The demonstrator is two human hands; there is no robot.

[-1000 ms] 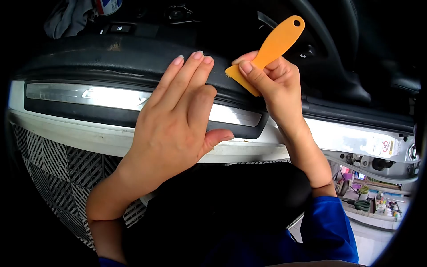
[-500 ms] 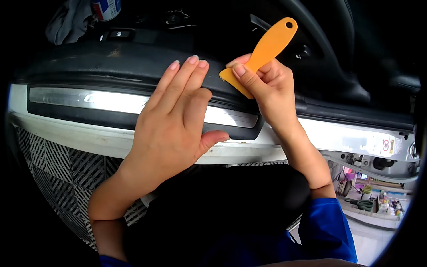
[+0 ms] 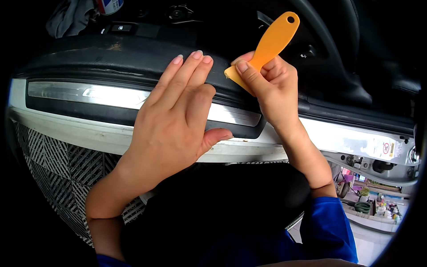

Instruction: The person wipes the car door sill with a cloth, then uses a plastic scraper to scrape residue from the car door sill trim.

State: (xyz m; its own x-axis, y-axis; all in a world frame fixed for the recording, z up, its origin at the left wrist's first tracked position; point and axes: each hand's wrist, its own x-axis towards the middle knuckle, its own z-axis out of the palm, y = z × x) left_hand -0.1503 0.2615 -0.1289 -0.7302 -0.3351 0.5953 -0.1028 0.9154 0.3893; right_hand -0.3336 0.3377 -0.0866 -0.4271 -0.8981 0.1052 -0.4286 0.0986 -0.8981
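Observation:
An orange plastic scraper [image 3: 272, 39] is pinched between the thumb and fingers of my right hand [image 3: 278, 89]. Its holed handle points up and away, and its wide blade end faces down toward the dark trim. My left hand [image 3: 171, 113] is spread over the car's door sill, fingers straight and thumb out to the side, holding nothing. Under and beside that hand runs a shiny metal sill plate [image 3: 231, 115] set in a black strip. Whether the left palm presses on the plate is hidden.
Beyond the sill lies black interior trim [image 3: 102, 55] with scuffs. A grey cloth [image 3: 69, 20] and a can [image 3: 110, 5] sit at the upper left. White sill bodywork [image 3: 80, 133] runs along the near side, above a grated floor [image 3: 53, 169]. Shelved supplies [image 3: 387, 209] show at lower right.
The view has shifted slightly. Both hands and the scraper sit almost as before, with the scraper a little higher and farther right in the picture.

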